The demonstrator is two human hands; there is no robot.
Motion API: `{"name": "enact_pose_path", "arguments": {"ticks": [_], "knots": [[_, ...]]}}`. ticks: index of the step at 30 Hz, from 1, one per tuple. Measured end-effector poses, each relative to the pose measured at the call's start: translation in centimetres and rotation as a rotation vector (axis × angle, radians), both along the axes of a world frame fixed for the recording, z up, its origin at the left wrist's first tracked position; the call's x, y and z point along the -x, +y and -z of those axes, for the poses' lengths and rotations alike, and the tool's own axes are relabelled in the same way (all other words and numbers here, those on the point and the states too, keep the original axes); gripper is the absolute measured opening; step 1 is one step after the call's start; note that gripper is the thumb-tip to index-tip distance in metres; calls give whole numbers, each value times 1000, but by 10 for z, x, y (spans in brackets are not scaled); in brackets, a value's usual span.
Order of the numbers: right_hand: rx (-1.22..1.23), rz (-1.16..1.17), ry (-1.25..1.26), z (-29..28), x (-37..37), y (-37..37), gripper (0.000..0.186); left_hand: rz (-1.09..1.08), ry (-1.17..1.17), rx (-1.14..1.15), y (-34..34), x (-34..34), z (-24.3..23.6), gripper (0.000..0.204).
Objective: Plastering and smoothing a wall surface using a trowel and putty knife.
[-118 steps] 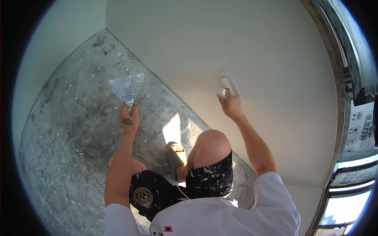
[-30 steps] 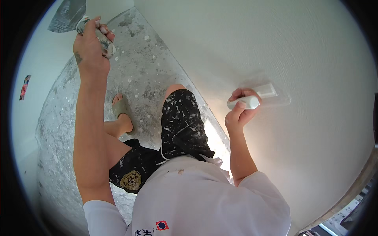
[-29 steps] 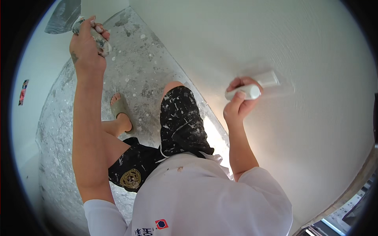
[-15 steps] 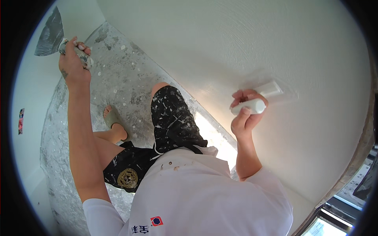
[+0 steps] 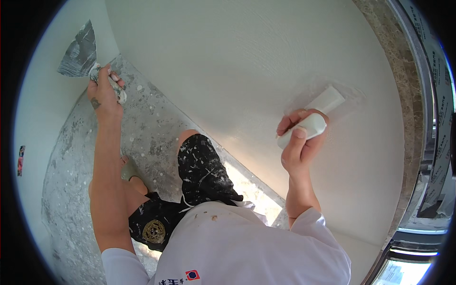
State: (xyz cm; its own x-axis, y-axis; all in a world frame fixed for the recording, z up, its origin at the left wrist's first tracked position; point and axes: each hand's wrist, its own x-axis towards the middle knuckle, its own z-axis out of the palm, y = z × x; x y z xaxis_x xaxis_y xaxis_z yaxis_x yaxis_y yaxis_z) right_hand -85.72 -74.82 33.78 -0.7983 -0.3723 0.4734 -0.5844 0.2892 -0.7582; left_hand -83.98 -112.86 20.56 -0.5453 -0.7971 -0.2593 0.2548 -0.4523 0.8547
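My left hand (image 5: 105, 90) is closed round the plaster-smeared handle of a putty knife (image 5: 80, 51) at the upper left. Its wide grey blade fans out past my fingers, streaked with filler. On the right, my right hand (image 5: 304, 137) grips the white handle of a plastering trowel (image 5: 327, 100). The trowel's thin, see-through blade lies against the pale wall (image 5: 266, 85), or so close that I cannot see a gap. Faint ridges of wet-looking filler run over the wall above it.
A grey floor (image 5: 147, 111) spotted with white stretches below, meeting the wall along a slanting edge. A brown stone trim (image 5: 403, 95) and a metal-framed window (image 5: 413, 259) border the wall at right. A small coloured sticker (image 5: 21, 160) is on the left wall.
The view has swung toward the right, showing more stone trim and window frame. My right hand and the trowel have shifted slightly against the wall; both hands keep their grips.
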Motion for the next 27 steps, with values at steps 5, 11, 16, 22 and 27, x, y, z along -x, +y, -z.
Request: {"name": "enact_pose_path", "arguments": {"ticks": [5, 11, 16, 22, 27], "knots": [[-367, 109, -88, 36, 30, -77, 36, 24, 15, -4, 5, -1, -2, 13], [-364, 91, 27, -17, 11, -16, 28, 85, -80, 16, -6, -22, 4, 13], [-574, 137, -56, -70, 38, -58, 31, 228, 114, 128, -4, -42, 13, 12], [-1173, 368, 274, -71, -28, -63, 44, 748, 263, 374, 6, -51, 52, 14], [-1305, 754, 782, -111, -51, -15, 52, 1366, 301, 515, 4, -31, 101, 22]]}}
